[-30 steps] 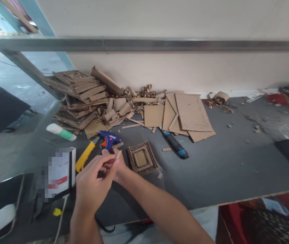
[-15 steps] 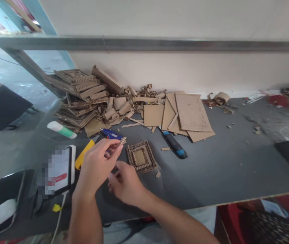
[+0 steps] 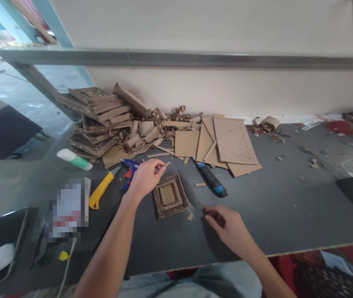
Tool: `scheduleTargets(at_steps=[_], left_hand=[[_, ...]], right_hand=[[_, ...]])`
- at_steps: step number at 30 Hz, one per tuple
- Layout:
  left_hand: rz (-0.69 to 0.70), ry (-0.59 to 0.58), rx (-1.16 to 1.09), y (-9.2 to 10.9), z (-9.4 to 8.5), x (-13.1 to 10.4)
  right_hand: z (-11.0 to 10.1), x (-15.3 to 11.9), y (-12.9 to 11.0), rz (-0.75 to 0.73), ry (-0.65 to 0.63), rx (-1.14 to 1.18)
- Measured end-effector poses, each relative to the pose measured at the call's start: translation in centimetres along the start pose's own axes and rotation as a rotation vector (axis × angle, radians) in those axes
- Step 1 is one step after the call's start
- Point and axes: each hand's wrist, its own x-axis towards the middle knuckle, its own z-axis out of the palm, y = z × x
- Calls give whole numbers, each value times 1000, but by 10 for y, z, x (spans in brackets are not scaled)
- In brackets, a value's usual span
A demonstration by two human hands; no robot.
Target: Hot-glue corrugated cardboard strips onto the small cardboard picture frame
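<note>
My left hand is closed in a pinch on a small corrugated cardboard piece, just beyond the back left edge of a square cardboard frame. That frame lies flat, built of stepped corrugated strips around a plain middle. Under and left of the hand is a blue glue gun, partly hidden. To the right of the frame my right hand hovers over the dark table, fingers curved and apart, with nothing visible in them. A tiny cardboard scrap lies by the frame's near right corner.
A yellow cutter lies on the left, and a black-and-blue cutter right of the frame. Behind are stacked cardboard frames, scraps and cardboard sheets. A glue stick and a blurred-out device are at left.
My left hand has moved right with the cardboard piece, uncovering the yellow cutter and more of the glue gun. My right hand has moved away from it to the right, past the frame.
</note>
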Motion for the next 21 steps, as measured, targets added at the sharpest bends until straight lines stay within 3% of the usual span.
scheduleTargets(at_steps=[7,13,17,21], left_hand=[[-58,101,-115,-5,38,-1],[-40,99,-163,5,59,0],[-2,11,-143,13,63,7],[52,-74,-81,17,52,14]], right_hand=[[-14,31,-6,-107,104,-191],[-19,75,-25,-9,-27,-638],[-23,87,-32,-36,-34,-627],[-28,93,-30,-145,27,-393]])
